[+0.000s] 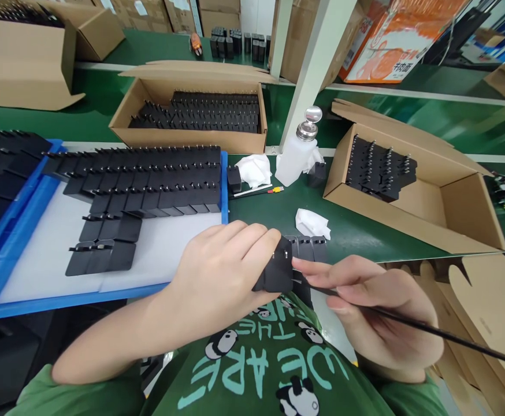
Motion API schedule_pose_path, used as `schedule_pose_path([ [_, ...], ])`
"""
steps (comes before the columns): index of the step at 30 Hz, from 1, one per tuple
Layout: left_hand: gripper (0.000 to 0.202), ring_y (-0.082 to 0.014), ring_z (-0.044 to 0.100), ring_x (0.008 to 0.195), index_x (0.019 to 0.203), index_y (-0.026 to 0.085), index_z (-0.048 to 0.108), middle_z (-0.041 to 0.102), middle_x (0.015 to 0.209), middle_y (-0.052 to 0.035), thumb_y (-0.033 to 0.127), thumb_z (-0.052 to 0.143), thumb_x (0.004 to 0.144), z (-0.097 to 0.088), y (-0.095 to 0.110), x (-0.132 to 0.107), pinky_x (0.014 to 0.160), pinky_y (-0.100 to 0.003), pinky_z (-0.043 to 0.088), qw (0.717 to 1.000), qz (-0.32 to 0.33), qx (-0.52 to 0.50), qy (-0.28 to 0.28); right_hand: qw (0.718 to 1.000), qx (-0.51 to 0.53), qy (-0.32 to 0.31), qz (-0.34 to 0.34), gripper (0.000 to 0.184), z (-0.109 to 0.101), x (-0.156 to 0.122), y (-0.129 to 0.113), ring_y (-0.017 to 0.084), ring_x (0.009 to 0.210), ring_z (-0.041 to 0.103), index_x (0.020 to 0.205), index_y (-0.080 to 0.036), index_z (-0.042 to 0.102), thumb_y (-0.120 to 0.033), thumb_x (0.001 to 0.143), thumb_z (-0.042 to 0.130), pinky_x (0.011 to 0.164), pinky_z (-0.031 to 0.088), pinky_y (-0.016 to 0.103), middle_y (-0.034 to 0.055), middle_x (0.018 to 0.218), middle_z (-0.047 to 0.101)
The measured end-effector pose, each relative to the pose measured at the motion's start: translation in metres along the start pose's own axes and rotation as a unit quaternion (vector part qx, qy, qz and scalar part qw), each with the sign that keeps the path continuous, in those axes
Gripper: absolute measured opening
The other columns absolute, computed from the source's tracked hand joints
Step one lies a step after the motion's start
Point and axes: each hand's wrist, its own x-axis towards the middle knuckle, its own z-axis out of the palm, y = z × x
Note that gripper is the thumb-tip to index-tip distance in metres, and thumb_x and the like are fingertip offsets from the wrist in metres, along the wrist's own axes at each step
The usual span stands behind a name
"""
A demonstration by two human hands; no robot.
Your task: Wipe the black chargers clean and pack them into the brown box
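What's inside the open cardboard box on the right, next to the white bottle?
The cardboard box holds black plug adapters with metal prongs, stacked in rows at its left end; the remaining floor is bare. Whatever lies under the top layer is covered.

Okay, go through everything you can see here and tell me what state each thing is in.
Left hand, closed around black adapter
Right hand, pinching thin black rod
Middle box, flaps open, nearly full of adapters
Right box, open, partly filled
Blue tray, about half covered with adapters
Pump bottle, upright, capped
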Motion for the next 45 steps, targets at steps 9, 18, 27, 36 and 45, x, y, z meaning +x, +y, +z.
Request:
schedule_pose_path([
  [9,0.024,-0.0244,0.068,0.078,0.1,0.012,0.063,0.073,0.094,-0.0078,0.026,0.067,0.081,0.0008,-0.0011,0.0013,0.068,-0.037,0.052,1.0,0.002,0.005,-0.001,1.0,-0.006,0.002,0.01,0.041,0.0,-0.0001,0.0008,0.025,0.1,0.072,0.113,-0.026,0.063,0.002,0.083,0.061,0.089,0.063,0.053,0.0023,0.098,0.068],
  [18,0.026,-0.0242,0.068,0.076,0.1,0.012,0.063,0.073,0.094,-0.0072,0.029,0.069,0.081,0.0037,0.0001,0.0002,0.066,-0.037,0.052,1.0,0.001,0.001,-0.003,1.0,0.005,-0.007,0.003,0.049,-0.0015,-0.0004,0.0025,0.022,0.101,0.071,0.118,-0.025,0.062,0.007,0.081,0.059,0.092,0.062,0.052,0.0023,0.101,0.067],
  [27,0.023,-0.0234,0.068,0.076,0.099,0.013,0.063,0.073,0.092,-0.0069,0.028,0.066,0.082,0.0036,-0.0001,0.0017,0.066,-0.036,0.052,1.0,0.0,0.003,0.002,1.0,0.006,0.025,0.011,0.043,0.0027,-0.0028,0.0029,0.023,0.099,0.072,0.113,-0.026,0.063,0.004,0.082,0.059,0.09,0.063,0.053,0.0025,0.097,0.068],
  [36,0.026,-0.0242,0.069,0.078,0.101,0.012,0.064,0.073,0.094,-0.0078,0.027,0.066,0.08,0.0046,-0.0004,0.0004,0.069,-0.037,0.054,1.0,0.0,-0.003,0.002,1.0,-0.004,0.027,0.013,0.039,0.0029,-0.0021,0.0018,0.024,0.097,0.073,0.111,-0.026,0.064,0.001,0.083,0.061,0.087,0.063,0.052,0.0028,0.096,0.069],
  [45,0.025,-0.0247,0.07,0.08,0.1,0.012,0.065,0.073,0.093,-0.0078,0.028,0.064,0.082,0.0051,-0.0008,-0.0001,0.066,-0.037,0.054,1.0,0.003,0.004,0.003,1.0,-0.015,0.0,0.016,0.039,-0.0006,-0.0007,0.0022,0.026,0.098,0.073,0.111,-0.026,0.063,0.001,0.083,0.061,0.088,0.063,0.053,0.0032,0.097,0.07],
])
